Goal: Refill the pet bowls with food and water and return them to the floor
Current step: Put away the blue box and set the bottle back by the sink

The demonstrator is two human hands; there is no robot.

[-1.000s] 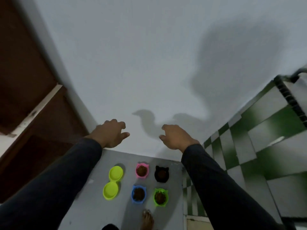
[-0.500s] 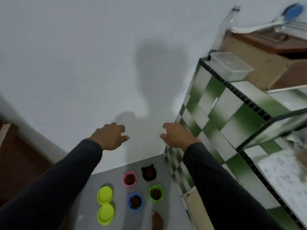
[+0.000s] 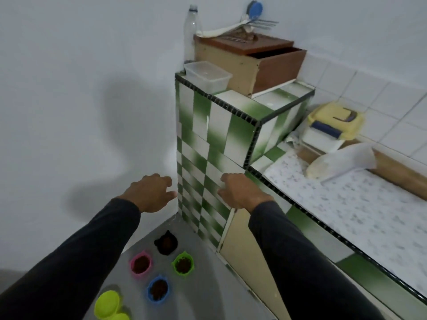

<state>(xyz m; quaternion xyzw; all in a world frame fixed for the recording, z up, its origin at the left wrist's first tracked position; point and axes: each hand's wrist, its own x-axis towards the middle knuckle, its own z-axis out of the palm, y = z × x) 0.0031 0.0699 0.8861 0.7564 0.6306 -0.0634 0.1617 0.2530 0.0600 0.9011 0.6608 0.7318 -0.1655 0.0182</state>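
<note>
Several small cat-eared bowls stand on the grey floor (image 3: 198, 289) below my arms: a black bowl (image 3: 166, 243), a pink bowl (image 3: 141, 264), a green bowl (image 3: 183, 264) and a blue bowl (image 3: 158, 289), each holding brown kibble. A yellow-green double bowl (image 3: 108, 306) lies at the bottom left, its inside looking bare. My left hand (image 3: 150, 192) and my right hand (image 3: 240, 192) hover in the air well above the bowls, fingers loosely curled, holding nothing. Dark sleeves cover both arms.
A green-and-white tiled counter (image 3: 231, 125) rises on the right, carrying a clear plastic box (image 3: 208, 77), a plastic bottle (image 3: 190, 33) and a wooden box (image 3: 249, 63). The lower worktop (image 3: 346, 204) holds a yellow-lidded container (image 3: 332, 123) and a plastic bag (image 3: 342, 162). A white wall is on the left.
My view has swung right and up: the counter and worktop have come into sight and the bowls have slid to the bottom left. Both hands keep their empty, hovering pose.
</note>
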